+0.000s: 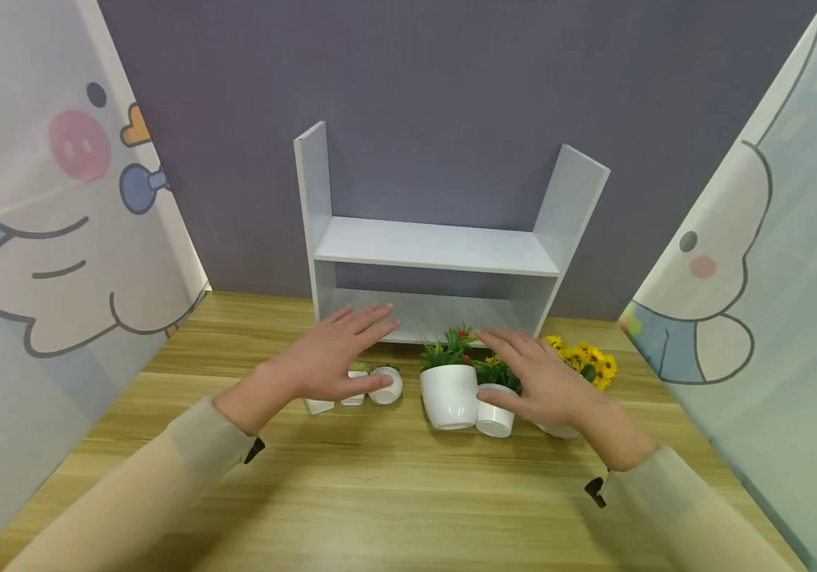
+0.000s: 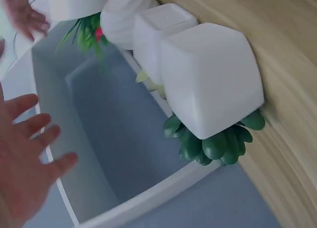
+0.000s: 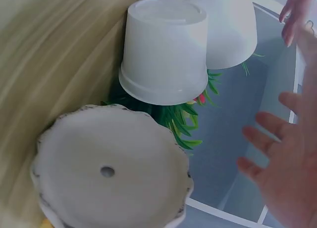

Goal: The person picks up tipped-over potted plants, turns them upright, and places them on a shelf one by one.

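My left hand point(image 1: 337, 357) hovers with spread fingers over three small white pots on the table. In the left wrist view these are an angular pot point(image 2: 213, 74) with fleshy green leaves, a square pot point(image 2: 161, 34) and a round ridged pot point(image 2: 126, 17). My right hand point(image 1: 544, 377), fingers extended, hangs over the potted plants on the right. A large white pot point(image 1: 449, 397) with grassy leaves stands beside a smaller white pot point(image 1: 496, 417). Partly behind the right hand are yellow flowers point(image 1: 590, 365); a scalloped pot point(image 3: 111, 163) shows its bottom hole in the right wrist view. Both hands hold nothing.
A white two-tier shelf point(image 1: 437, 245) with raised side panels stands behind the pots, against a grey-purple back wall point(image 1: 437, 95). The wooden table point(image 1: 394, 508) extends in front. Cartoon-printed panels point(image 1: 36, 262) flank the workspace.
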`<state>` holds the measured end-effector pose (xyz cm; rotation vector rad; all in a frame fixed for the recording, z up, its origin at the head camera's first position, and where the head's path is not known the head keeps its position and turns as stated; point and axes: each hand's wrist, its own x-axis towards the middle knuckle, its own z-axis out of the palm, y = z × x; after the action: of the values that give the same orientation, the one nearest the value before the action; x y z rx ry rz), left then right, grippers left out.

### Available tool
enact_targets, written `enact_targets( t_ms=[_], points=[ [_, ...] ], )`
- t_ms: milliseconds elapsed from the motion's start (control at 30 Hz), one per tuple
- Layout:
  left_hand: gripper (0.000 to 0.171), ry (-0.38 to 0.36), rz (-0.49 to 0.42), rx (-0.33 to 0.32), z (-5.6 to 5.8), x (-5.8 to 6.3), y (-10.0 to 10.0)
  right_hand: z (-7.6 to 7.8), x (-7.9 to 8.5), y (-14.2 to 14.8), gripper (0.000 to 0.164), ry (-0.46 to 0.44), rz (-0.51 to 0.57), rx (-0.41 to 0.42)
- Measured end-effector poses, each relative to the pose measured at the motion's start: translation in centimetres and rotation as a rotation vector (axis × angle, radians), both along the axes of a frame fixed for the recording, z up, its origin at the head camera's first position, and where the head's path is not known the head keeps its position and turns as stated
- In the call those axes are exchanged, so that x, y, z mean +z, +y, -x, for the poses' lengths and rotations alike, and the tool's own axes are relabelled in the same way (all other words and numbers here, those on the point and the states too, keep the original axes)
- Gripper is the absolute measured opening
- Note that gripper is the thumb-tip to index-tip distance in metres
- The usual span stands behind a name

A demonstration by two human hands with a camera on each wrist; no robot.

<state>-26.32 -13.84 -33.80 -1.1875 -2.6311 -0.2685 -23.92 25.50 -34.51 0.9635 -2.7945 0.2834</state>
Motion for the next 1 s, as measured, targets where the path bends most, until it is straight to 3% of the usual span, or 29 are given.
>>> enact_targets(
  t_ms=[100,200,367,467,533,633,767,867,1000],
  points=[
    [0.068,0.084,-0.197,-0.049,0.8,0.7,-0.7,-0.1,-0.1,0.1,0.073,0.041,0.057,-0.015],
    [0.055,0.215,-0.403,-0.054,2.0,2.2,-2.0,-0.3,-0.1,0.3,0.062,0.063,0.098,-0.034],
    [0.042,0.387,-0.650,-0.026,4.4,6.2,-4.9,-0.5,-0.3,1.3,0.057,0.074,0.137,-0.045],
    [0.040,0.437,-0.771,0.026,5.9,8.8,-6.1,-0.6,-0.4,1.8,0.057,0.082,0.157,-0.039],
    [0.043,0.424,-0.854,0.081,6.9,10.5,-6.5,-0.6,-0.5,2.1,0.057,0.090,0.163,-0.038],
    [0.050,0.338,-0.925,0.150,8.3,13.1,-6.2,-0.8,-0.3,2.5,0.055,0.089,0.164,-0.041],
    [0.056,0.202,-0.874,0.198,10.5,16.2,-5.7,-1.1,-0.2,2.9,0.055,0.078,0.162,-0.054],
    [0.056,0.096,-0.843,0.218,11.9,17.4,-5.6,-1.1,-0.3,3.0,0.054,0.073,0.164,-0.061],
    [0.049,0.002,-0.877,0.194,13.4,18.0,-5.4,-1.2,-0.4,3.1,0.054,0.090,0.165,-0.065]
  ],
)
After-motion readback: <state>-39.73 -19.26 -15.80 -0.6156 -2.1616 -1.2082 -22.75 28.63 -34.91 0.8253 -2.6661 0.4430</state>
